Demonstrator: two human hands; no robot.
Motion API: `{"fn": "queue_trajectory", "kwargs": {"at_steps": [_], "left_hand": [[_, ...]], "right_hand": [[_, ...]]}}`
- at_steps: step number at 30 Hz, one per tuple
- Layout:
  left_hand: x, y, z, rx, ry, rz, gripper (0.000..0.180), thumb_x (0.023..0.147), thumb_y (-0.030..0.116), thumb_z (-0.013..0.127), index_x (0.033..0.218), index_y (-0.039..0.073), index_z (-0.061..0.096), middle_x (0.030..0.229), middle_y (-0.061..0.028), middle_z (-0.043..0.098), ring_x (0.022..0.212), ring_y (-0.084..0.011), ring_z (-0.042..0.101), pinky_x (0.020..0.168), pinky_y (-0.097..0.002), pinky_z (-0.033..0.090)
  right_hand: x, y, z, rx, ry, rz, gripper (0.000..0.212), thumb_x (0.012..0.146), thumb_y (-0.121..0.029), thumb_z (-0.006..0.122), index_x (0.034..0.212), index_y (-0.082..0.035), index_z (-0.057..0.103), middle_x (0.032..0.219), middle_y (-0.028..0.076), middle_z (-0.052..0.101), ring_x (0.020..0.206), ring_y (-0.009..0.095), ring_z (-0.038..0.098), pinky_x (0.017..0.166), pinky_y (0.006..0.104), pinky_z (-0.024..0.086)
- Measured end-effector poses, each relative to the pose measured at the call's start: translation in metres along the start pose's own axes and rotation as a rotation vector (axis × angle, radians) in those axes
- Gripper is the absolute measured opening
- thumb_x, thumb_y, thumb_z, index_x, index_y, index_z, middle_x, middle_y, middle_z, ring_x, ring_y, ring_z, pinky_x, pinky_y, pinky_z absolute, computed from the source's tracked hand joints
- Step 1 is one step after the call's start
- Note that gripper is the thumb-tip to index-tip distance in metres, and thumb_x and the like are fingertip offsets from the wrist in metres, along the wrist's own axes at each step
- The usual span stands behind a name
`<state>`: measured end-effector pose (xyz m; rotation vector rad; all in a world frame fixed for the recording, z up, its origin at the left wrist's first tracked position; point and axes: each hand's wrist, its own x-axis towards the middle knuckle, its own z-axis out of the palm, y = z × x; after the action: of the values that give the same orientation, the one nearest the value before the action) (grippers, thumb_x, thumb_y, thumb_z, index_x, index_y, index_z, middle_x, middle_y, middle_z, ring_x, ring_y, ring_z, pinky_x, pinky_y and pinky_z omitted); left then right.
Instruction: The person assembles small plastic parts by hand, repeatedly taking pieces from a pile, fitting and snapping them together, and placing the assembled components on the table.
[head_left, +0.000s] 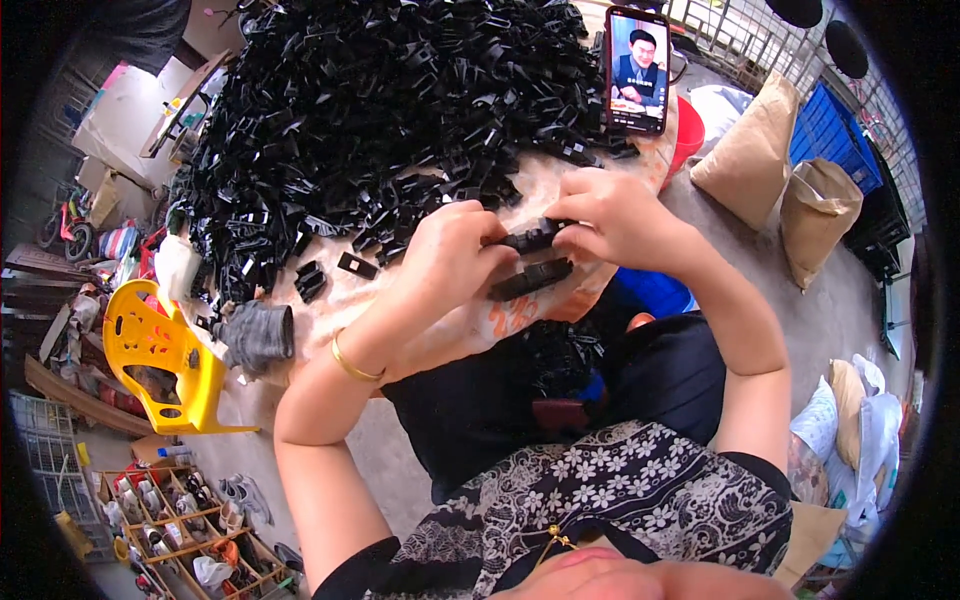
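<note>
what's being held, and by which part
A black piece, held at its left end by the left hand and at its right end by the right hand.

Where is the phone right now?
In the head view, the phone is at the upper right, at the right edge of the heap of black parts, beyond the right hand and beside the red container.

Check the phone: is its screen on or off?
On: the phone, beyond the right hand, shows a bright, coloured picture across its screen.
</note>
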<state>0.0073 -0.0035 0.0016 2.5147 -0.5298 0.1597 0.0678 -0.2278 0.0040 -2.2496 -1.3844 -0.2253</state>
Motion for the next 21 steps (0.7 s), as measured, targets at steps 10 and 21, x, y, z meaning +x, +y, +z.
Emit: {"fn": "queue_trajectory", "kwargs": {"at_steps": [10, 21], "left_hand": [[0.006, -0.002, -0.004, -0.152, -0.129, 0.095, 0.017, 0.071, 0.011, 0.074, 0.081, -0.001, 0.067, 0.073, -0.0115, 0.060, 0.067, -0.0224, 0.060, 0.061, -0.0310, 0.048], [0.054, -0.087, -0.050, 0.856, 0.448, -0.144, 0.018, 0.076, 0.008, 0.060, 0.094, 0.005, 0.062, 0.097, -0.0108, 0.060, 0.098, -0.0280, 0.053, 0.077, -0.0389, 0.048]], "right_hand": [[0.004, -0.003, 0.005, 0.174, -0.127, -0.028, 0.023, 0.073, -0.024, 0.068, 0.091, -0.010, 0.067, 0.081, 0.011, 0.060, 0.077, 0.030, 0.060, 0.067, 0.0403, 0.048], [0.039, 0.004, 0.048, -0.035, 0.256, 0.038, 0.029, 0.082, -0.022, 0.065, 0.107, -0.008, 0.061, 0.095, 0.011, 0.057, 0.090, 0.030, 0.058, 0.075, 0.0378, 0.050]]}}
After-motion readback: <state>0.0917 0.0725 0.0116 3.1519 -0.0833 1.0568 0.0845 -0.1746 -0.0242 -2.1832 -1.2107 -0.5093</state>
